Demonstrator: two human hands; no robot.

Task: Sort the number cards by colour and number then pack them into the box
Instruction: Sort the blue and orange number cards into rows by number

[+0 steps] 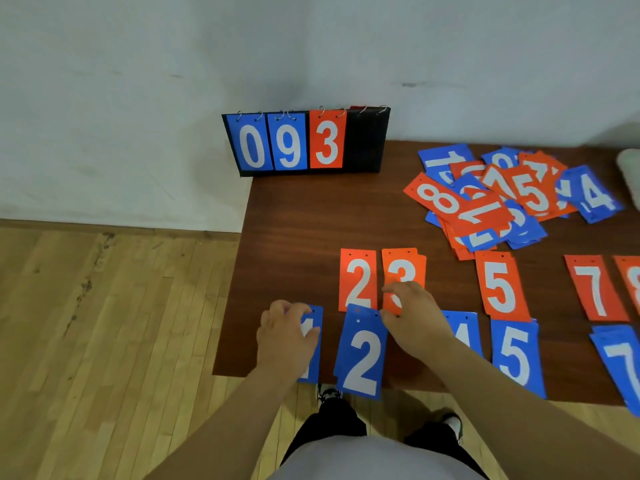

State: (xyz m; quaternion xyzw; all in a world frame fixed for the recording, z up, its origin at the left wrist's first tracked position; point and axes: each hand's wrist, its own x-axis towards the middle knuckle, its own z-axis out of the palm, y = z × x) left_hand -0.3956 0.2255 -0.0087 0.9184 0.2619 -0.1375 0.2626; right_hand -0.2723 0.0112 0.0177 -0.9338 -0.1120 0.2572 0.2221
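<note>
Sorted cards lie in two rows at the front of the brown table [304, 230]. The orange row holds 2 [358, 271], 3 [403, 261], 5 [500, 285] and 7 [594, 289]. The blue row holds 1 [317, 318], a tilted 2 [362, 355], 4 [464, 332], 5 [516, 355] and 7 [620, 362]. My left hand [287, 336] grips the blue 1 card with fingers curled over its top edge. My right hand [412, 317] pinches the lower left of the orange 3 card, thumb by the blue 2's top corner. A mixed pile of cards [485, 199] lies at the back right.
A black flip scoreboard stand [365, 143] showing 0, 9, 3 leans on the white wall at the table's back left corner. A pale object [629, 164] sits at the far right edge. The table's left and front edges drop to wooden floor [121, 323].
</note>
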